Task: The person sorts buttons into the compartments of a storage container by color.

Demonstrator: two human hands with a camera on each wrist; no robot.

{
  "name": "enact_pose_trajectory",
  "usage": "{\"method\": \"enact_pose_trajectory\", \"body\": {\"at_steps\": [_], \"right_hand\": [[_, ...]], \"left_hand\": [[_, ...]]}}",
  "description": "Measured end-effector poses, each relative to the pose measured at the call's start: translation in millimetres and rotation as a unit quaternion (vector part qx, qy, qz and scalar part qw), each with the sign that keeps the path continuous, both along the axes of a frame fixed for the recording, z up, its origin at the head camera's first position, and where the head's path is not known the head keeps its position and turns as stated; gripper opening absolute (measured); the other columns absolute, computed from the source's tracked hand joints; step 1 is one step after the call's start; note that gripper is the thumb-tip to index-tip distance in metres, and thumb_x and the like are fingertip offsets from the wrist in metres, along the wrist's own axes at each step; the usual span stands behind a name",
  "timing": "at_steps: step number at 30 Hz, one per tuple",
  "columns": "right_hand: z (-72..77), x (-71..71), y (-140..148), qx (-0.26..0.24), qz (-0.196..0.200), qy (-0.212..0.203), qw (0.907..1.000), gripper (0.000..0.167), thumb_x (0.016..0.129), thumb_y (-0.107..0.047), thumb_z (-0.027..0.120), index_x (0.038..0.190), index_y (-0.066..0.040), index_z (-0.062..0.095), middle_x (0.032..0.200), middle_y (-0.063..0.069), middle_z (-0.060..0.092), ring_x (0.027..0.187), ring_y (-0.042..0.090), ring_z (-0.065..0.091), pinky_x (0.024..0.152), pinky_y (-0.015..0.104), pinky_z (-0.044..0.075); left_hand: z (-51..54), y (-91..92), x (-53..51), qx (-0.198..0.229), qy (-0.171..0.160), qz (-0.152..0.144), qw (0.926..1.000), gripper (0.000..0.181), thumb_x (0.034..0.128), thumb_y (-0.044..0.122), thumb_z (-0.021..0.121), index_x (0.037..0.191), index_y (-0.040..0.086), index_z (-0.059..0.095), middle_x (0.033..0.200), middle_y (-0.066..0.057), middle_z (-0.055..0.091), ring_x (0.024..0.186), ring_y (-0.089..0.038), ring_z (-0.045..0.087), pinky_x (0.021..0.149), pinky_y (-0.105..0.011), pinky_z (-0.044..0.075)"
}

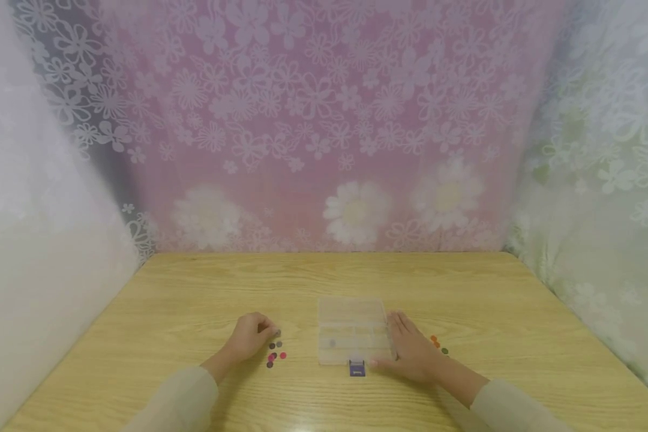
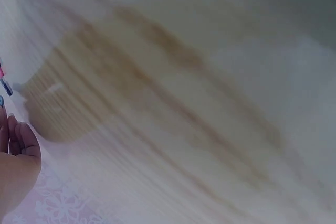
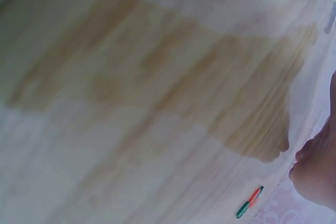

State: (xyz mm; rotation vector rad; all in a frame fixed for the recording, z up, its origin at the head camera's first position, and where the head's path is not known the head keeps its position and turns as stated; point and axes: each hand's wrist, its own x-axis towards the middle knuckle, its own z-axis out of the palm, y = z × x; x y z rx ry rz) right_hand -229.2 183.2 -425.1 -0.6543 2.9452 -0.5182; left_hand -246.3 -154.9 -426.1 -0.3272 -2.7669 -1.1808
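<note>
A clear plastic compartment box [image 1: 351,311] with a purple latch [image 1: 357,368] at its front lies on the table. A small grey disc [image 1: 332,343] shows inside its front left part. Left of the box, my left hand [image 1: 252,336] pinches a small grey disc [image 1: 278,332] between thumb and fingertips. Several dark and pink discs [image 1: 283,355] lie just in front of that hand. My right hand [image 1: 413,354] rests along the box's right side with fingers straight, its thumb near the front edge. In the wrist views each hand shows only at the frame's edge.
Orange discs [image 1: 434,341] and a green disc [image 1: 445,351] lie to the right of my right hand. The wooden table [image 1: 237,276] ends at a pink flowered curtain [image 1: 302,120], with pale curtains along both sides.
</note>
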Motion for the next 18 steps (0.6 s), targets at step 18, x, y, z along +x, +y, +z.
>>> {"method": "enact_pose_trajectory", "body": {"at_steps": [18], "right_hand": [[-1.7, -1.1, 1, 0.004, 0.003, -0.003, 1.0000, 0.105, 0.082, -0.066, 0.051, 0.142, 0.013, 0.015, 0.150, 0.031, 0.012, 0.140, 0.044, 0.008, 0.113, 0.055, 0.016]], "left_hand": [[12.0, 13.6, -1.2, 0.033, -0.004, -0.045, 0.9984, 0.011, 0.0867, 0.007, 0.062, 0.080, -0.001, 0.066, 0.079, -0.008, 0.067, 0.070, -0.010, 0.055, 0.062, -0.018, 0.048]]}}
